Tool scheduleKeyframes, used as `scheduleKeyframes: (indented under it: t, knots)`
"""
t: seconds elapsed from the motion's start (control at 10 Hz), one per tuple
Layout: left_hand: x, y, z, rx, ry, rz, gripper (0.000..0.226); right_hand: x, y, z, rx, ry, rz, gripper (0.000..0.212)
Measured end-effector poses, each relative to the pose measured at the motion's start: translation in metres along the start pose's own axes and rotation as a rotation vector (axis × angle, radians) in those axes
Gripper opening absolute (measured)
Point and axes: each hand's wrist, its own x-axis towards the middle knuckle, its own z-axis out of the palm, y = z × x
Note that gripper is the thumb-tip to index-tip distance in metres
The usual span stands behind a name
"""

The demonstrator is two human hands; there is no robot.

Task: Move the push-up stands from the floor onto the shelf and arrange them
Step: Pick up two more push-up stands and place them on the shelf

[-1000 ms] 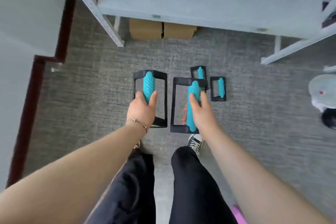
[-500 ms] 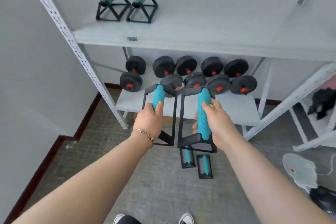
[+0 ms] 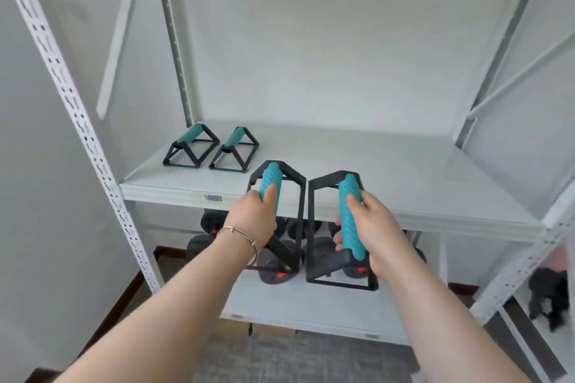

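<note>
My left hand (image 3: 253, 221) grips the teal handle of one black-framed push-up stand (image 3: 270, 185). My right hand (image 3: 371, 228) grips the teal handle of a second push-up stand (image 3: 350, 196). Both stands hang in the air side by side, at the front edge of the white shelf (image 3: 389, 165). Two more push-up stands rest on the shelf at its back left, one (image 3: 190, 150) beside the other (image 3: 234, 149).
Black dumbbells (image 3: 273, 270) with red marks lie on the lower shelf (image 3: 298, 305) behind my hands. A perforated white upright (image 3: 84, 137) stands at the left, and another upright (image 3: 522, 261) slants at the right. Grey carpet (image 3: 295, 357) lies below.
I have lifted both stands from the floor up to the level of the middle shelf. The view has tilted upward, so the floor stands have left the picture.
</note>
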Motion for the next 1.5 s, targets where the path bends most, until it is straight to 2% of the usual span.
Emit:
scheduleKeyframes:
  t: [0.1,0.2,0.3,0.4,0.5,0.6,0.8,1.1,1.3,1.4,1.5]
  knots:
    - [0.060,0.027,-0.008,-0.014,-0.030,-0.011,0.024,0.060,-0.029,0.011,-0.038,0.049,-0.025,0.032]
    - [0.120,0.038,-0.004,-0.115,-0.072,-0.009,0.035,0.110,-0.044,0.021,-0.072,0.062,-0.023,0.035]
    - [0.185,0.040,0.010,-0.166,-0.182,-0.015,0.043,0.174,-0.054,0.029,-0.086,0.095,0.001,0.033]
    - [0.227,0.040,0.021,-0.113,-0.254,-0.030,0.036,0.219,-0.051,0.031,-0.122,0.113,0.038,0.031]
    - [0.274,0.040,0.038,-0.148,-0.343,-0.132,0.023,0.270,-0.043,0.038,-0.219,0.137,0.096,0.033]
    - [0.315,0.036,0.052,-0.179,-0.374,-0.144,0.042,0.309,-0.037,0.046,-0.242,0.163,0.166,0.026]
    - [0.362,0.027,0.079,-0.148,-0.422,-0.161,0.055,0.351,-0.022,0.053,-0.256,0.181,0.240,0.024]
    - [0.385,0.010,0.101,-0.063,-0.347,-0.033,0.041,0.370,-0.007,0.055,-0.358,0.187,0.275,0.026]
    - [0.383,0.008,0.108,0.087,-0.301,0.056,0.031,0.370,0.000,0.058,-0.644,0.285,0.182,0.034]
    - [0.377,0.004,0.108,0.138,-0.239,0.129,0.036,0.357,0.001,0.062,-0.771,0.336,0.132,0.030]
    - [0.363,0.002,0.105,0.219,-0.157,0.199,0.050,0.345,0.011,0.060,-0.832,0.398,0.075,0.035]
